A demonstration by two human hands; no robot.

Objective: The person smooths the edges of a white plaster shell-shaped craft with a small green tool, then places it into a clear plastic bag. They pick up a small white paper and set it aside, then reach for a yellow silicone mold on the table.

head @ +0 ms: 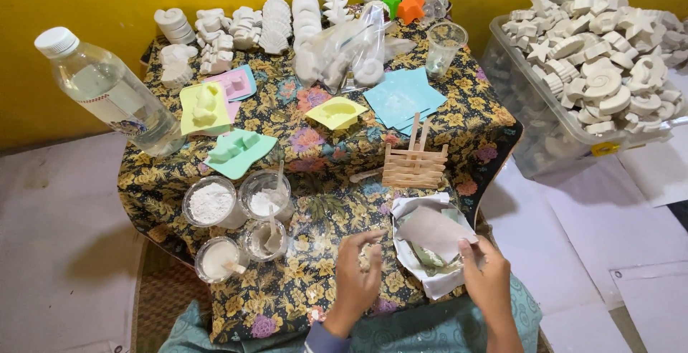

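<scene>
Seen from the head camera, the left hand curls closed around a small pale plaster piece just left of the crumpled grey-white sandpaper sheet on the floral-cloth table. The right hand pinches that sheet's near edge. Four clear plastic cups of white powder stand further left of it, a small wooden-stick rack just beyond it.

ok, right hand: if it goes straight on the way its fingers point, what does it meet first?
The right hand points up and a little left, fingertips already at the grey paper sheet on the crumpled white wrapper. Further on that line stands the small wooden stick rack; depth is unclear from one view.
</scene>
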